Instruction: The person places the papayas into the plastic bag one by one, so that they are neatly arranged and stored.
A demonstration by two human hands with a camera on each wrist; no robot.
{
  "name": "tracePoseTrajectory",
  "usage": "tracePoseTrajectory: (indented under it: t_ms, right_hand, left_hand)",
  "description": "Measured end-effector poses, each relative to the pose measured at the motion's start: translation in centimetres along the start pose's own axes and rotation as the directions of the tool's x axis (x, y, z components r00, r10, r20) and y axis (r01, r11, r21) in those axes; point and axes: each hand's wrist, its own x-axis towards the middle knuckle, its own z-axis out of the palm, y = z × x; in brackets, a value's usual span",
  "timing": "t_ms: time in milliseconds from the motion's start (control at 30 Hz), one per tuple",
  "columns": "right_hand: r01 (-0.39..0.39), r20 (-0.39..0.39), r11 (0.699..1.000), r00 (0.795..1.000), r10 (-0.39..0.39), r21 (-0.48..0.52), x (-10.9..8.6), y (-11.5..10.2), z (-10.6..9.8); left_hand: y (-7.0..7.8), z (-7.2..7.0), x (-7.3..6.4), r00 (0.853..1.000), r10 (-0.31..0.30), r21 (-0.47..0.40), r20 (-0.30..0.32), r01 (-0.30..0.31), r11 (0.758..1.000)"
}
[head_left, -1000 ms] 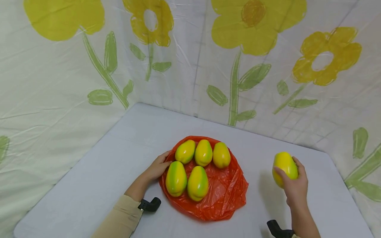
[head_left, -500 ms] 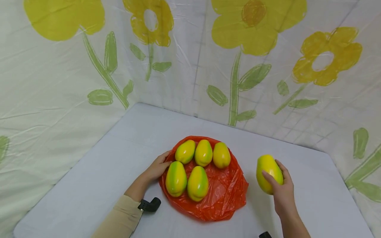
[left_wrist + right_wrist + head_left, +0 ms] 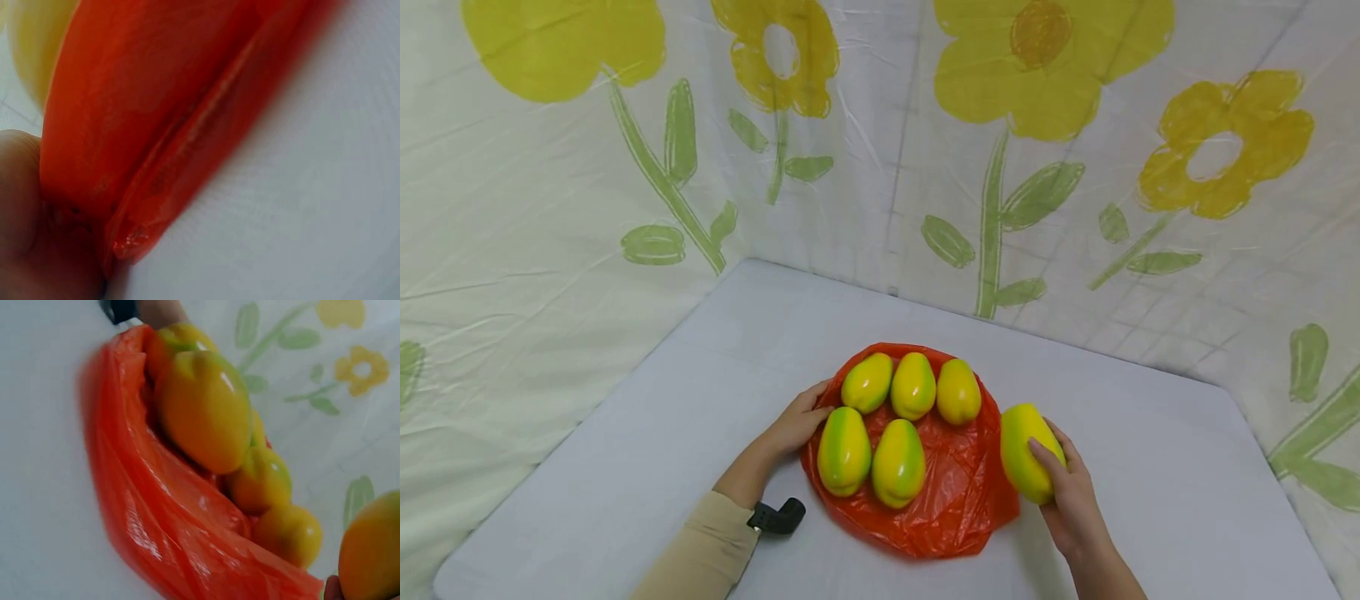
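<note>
A round, crinkled red plastic bag (image 3: 951,500) lies spread on the white table with several yellow-green papayas (image 3: 844,454) on it. Three papayas form the back row, and two larger-looking ones sit in front on the left. At the bag's left edge, my left hand (image 3: 797,421) pinches the red plastic; the left wrist view shows a thumb against the folded plastic bag (image 3: 137,125). My right hand (image 3: 1070,492) grips another papaya (image 3: 1026,450) by its right side, thumb across the front. That papaya overlaps the bag's right edge in the head view. It also shows as a papaya (image 3: 375,550) in the right wrist view.
The white table (image 3: 647,467) stretches out on both sides of the bag. Behind it hangs a white curtain (image 3: 865,217) printed with yellow flowers. A black wrist camera (image 3: 778,517) sticks out from the left wrist, near the bag's front left.
My right hand has carried its papaya leftward and slightly nearer, from over the right of the table to the bag's right edge. The left hand and the other papayas have stayed put.
</note>
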Motion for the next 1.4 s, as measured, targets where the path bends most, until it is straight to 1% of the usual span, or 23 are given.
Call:
tracePoseTrajectory:
  t_ms: [233, 367, 500, 667, 867, 967, 1167, 1300, 1400]
  right_hand:
    - [-0.010, 0.017, 1.000, 1.000, 0.010, -0.003, 0.2, 0.9, 1.6]
    - [-0.010, 0.028, 0.999, 1.000, 0.011, -0.031, 0.3, 1.3, 2.6]
    - [-0.018, 0.017, 0.998, 1.000, 0.019, -0.065, 0.3, 1.7, 3.6]
    - [-0.020, -0.008, 0.998, 1.000, 0.019, -0.068, 0.1, 2.2, 4.6]
    - [-0.011, -0.059, 0.996, 0.998, 0.006, -0.094, 0.2, 2.8, 5.7]
    - [-0.001, -0.072, 0.994, 0.997, -0.007, -0.106, 0.2, 3.2, 6.1]
    - [0.033, -0.067, 0.992, 0.997, -0.041, -0.120, 0.0, 3.7, 6.7]
    - [0.046, -0.060, 0.990, 0.997, -0.054, -0.131, -0.2, 3.9, 7.0]
    - [0.053, -0.045, 0.991, 0.997, -0.059, -0.122, -0.2, 4.2, 7.2]
  left_hand:
    - [0.0, 0.1, 0.1, 1.000, -0.015, -0.025, -0.005, 0.015, 1.000]
    - [0.0, 0.1, 0.1, 1.000, -0.019, -0.027, -0.009, 0.019, 0.999]
    - [0.0, 0.1, 0.1, 1.000, -0.018, -0.016, -0.018, 0.018, 1.000]
    - [0.0, 0.1, 0.0, 1.000, -0.018, -0.010, -0.025, 0.018, 1.000]
    - [0.0, 0.1, 0.0, 1.000, -0.002, -0.002, -0.020, 0.002, 1.000]
    - [0.0, 0.1, -0.1, 1.000, -0.009, -0.010, -0.022, 0.009, 1.000]
    - [0.0, 0.2, 0.0, 1.000, -0.009, -0.016, -0.021, 0.008, 1.000]
    - [0.0, 0.2, -0.1, 1.000, -0.008, -0.014, -0.025, 0.007, 1.000]
    - [0.0, 0.2, -0.1, 1.000, -0.006, -0.005, -0.028, 0.006, 1.000]
